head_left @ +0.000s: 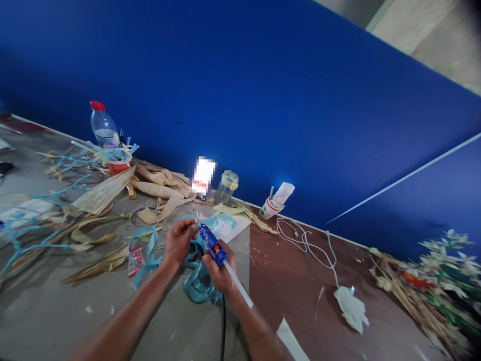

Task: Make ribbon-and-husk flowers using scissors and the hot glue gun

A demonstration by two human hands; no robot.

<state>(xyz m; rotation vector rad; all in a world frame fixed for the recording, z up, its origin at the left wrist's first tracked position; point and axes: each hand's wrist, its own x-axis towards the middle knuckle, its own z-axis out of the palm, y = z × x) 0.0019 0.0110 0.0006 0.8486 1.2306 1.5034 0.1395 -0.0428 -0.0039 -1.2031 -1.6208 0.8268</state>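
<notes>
My right hand [227,273] is wrapped round a blue hot glue gun [212,244], with a long white glue stick [238,284] coming out of its back end and a black cord [223,326] hanging below. Its nozzle points away from me, close to the fingertips of my left hand [180,239]. Those fingers are pinched together; a small pale piece shows beside them, too small to name. Coils of light blue ribbon [201,286] lie under both hands. A red and white packet [136,260] rests left of my left forearm.
Dried corn husks [158,188] and blue-wrapped stems [35,245] spread across the left. Along the blue wall stand a red-capped bottle [103,125], a bright phone-like screen [203,175], a glass jar [227,188] and a paper cup [271,206]. A white cable [306,245], crumpled tissue [351,307] and white flowers [451,255] lie right.
</notes>
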